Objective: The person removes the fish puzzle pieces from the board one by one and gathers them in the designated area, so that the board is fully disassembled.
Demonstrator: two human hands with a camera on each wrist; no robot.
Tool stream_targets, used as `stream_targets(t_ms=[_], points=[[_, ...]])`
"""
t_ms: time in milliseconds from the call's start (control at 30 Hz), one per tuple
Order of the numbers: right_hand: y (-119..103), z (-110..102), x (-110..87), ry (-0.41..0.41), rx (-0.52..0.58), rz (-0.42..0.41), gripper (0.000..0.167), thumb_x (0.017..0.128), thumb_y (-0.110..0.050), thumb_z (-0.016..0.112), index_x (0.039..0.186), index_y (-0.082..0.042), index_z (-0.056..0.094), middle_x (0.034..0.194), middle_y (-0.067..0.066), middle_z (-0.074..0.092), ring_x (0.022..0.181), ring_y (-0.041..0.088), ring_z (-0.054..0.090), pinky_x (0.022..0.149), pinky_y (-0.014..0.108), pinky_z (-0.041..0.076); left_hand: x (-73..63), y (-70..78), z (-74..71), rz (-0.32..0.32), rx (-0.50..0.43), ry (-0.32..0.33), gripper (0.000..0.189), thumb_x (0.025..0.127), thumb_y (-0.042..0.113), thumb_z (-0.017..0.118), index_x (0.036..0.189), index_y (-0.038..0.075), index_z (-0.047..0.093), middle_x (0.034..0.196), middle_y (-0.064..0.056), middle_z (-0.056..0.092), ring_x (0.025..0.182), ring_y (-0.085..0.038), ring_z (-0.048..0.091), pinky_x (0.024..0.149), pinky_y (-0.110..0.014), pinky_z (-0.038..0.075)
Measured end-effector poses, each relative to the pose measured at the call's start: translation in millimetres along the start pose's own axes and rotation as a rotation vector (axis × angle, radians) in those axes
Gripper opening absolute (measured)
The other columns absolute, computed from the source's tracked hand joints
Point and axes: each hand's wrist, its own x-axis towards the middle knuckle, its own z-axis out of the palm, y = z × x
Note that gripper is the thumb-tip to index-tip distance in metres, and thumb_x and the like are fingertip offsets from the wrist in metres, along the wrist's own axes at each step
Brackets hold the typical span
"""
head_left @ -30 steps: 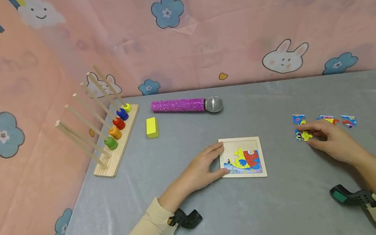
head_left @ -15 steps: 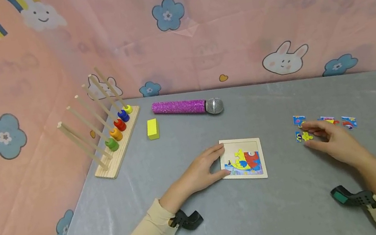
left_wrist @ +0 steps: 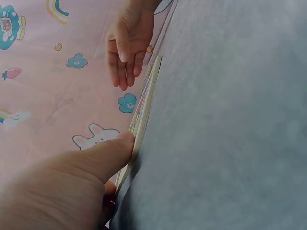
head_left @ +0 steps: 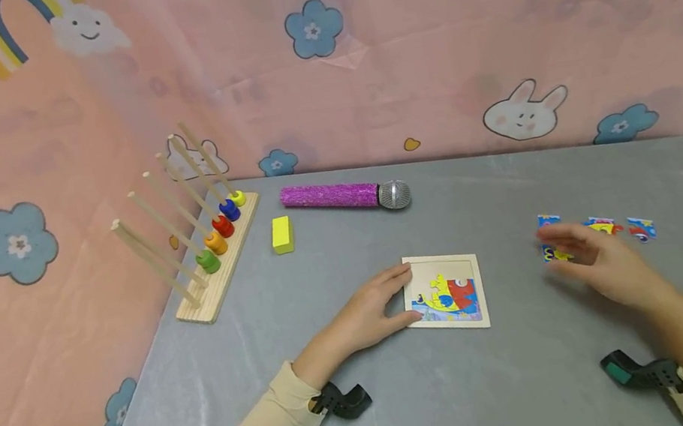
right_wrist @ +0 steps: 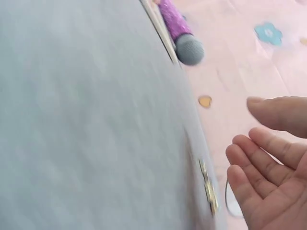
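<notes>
My left hand holds a square wooden jigsaw board by its left side, thumb at the near corner and fingers at the far one. Inside its frame, fitted pieces form part of a red, yellow and blue picture; the upper part is bare wood. In the left wrist view the thumb lies on the rim of the board. Over at the right, my right hand hovers with fingers spread and nothing between them. Beneath its fingertips lie jigsaw pieces, partly hidden, and beside them a yellow-and-red piece and a blue-and-red piece.
A wooden peg stand with coloured rings stands at the back left. Near it lie a yellow block and a glittery purple microphone. A pink printed cloth rises behind the grey table.
My right hand has lifted from the pieces, its thumb and fingers parting a little wider. The left hand keeps its hold on the board. The head view has shifted slightly.
</notes>
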Motion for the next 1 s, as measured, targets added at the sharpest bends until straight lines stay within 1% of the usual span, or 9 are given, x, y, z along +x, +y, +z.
stream_targets(t_ms=[167,333,433,500,600,633,733,867,1000], points=[[-15,11,4.4,-0.038,-0.024,-0.046,0.044,0.088,-0.005,0.066,0.129,0.001,0.052,0.121,-0.022,0.055,0.109,-0.017,0.048,0.088,-0.001,0.039,0.5,0.9,1.4,0.0,0.002,-0.006,0.068,0.089,0.037,0.065,0.143,0.005,0.04,0.152,-0.005,0.036,0.14,-0.02,0.033,0.116,-0.032,0.028],[-33,29,15.6,-0.099,0.007,-0.075,0.043,0.088,-0.004,0.065,0.128,0.003,0.051,0.126,0.008,0.058,0.111,-0.013,0.05,0.091,0.0,0.038,0.9,1.8,0.0,-0.011,-0.001,-0.008,0.069,0.089,0.037,0.065,0.144,0.005,0.04,0.152,-0.005,0.034,0.141,-0.02,0.031,0.116,-0.033,0.028],[-45,41,23.0,-0.154,0.039,-0.028,0.044,0.089,-0.006,0.064,0.13,0.004,0.049,0.128,0.021,0.055,0.116,-0.002,0.053,0.092,0.002,0.039,0.6,2.5,-1.2,-0.017,-0.006,-0.012,0.069,0.089,0.037,0.065,0.144,0.005,0.039,0.153,-0.005,0.034,0.141,-0.02,0.031,0.116,-0.033,0.028],[-52,50,28.1,-0.183,0.047,0.021,0.045,0.09,-0.008,0.064,0.13,0.004,0.049,0.13,0.021,0.054,0.119,0.011,0.055,0.093,0.006,0.043,0.4,2.3,-1.5,-0.022,-0.013,-0.014,0.069,0.089,0.037,0.066,0.144,0.005,0.039,0.153,-0.005,0.034,0.141,-0.02,0.031,0.116,-0.033,0.027],[-60,63,35.1,-0.215,0.052,0.072,0.046,0.089,-0.01,0.065,0.13,0.003,0.049,0.13,0.021,0.055,0.119,0.031,0.056,0.096,0.023,0.049,0.0,1.6,-1.5,-0.023,-0.016,-0.01,0.069,0.089,0.037,0.066,0.144,0.006,0.039,0.153,-0.004,0.034,0.141,-0.02,0.031,0.116,-0.033,0.028],[-61,68,37.1,-0.223,0.054,0.082,0.046,0.089,-0.01,0.065,0.13,0.004,0.049,0.13,0.021,0.055,0.118,0.034,0.056,0.097,0.029,0.049,-0.1,1.1,-1.2,-0.022,-0.017,-0.008,0.069,0.089,0.037,0.066,0.144,0.006,0.039,0.153,-0.004,0.034,0.141,-0.02,0.031,0.116,-0.033,0.028],[-63,80,41.4,-0.239,0.075,0.095,0.047,0.088,-0.008,0.066,0.13,0.006,0.049,0.129,0.023,0.055,0.117,0.037,0.057,0.098,0.044,0.046,0.4,-0.6,-0.1,-0.018,-0.012,-0.004,0.069,0.089,0.037,0.065,0.144,0.006,0.039,0.153,-0.004,0.034,0.141,-0.02,0.031,0.116,-0.033,0.028],[-62,91,42.9,-0.238,0.103,0.104,0.047,0.087,-0.005,0.065,0.129,0.009,0.049,0.128,0.025,0.056,0.118,0.038,0.056,0.098,0.046,0.046,1.1,-2.1,0.9,-0.014,-0.008,-0.006,0.069,0.089,0.038,0.065,0.145,0.007,0.039,0.153,-0.003,0.034,0.141,-0.019,0.031,0.116,-0.033,0.027],[-59,98,40.8,-0.206,0.039,0.081,0.045,0.085,-0.004,0.067,0.126,0.009,0.052,0.125,0.024,0.056,0.113,0.036,0.058,0.097,0.046,0.048,0.4,-1.3,0.5,-0.018,-0.012,-0.01,0.069,0.089,0.038,0.065,0.145,0.007,0.039,0.153,-0.003,0.034,0.141,-0.02,0.03,0.117,-0.033,0.027]])
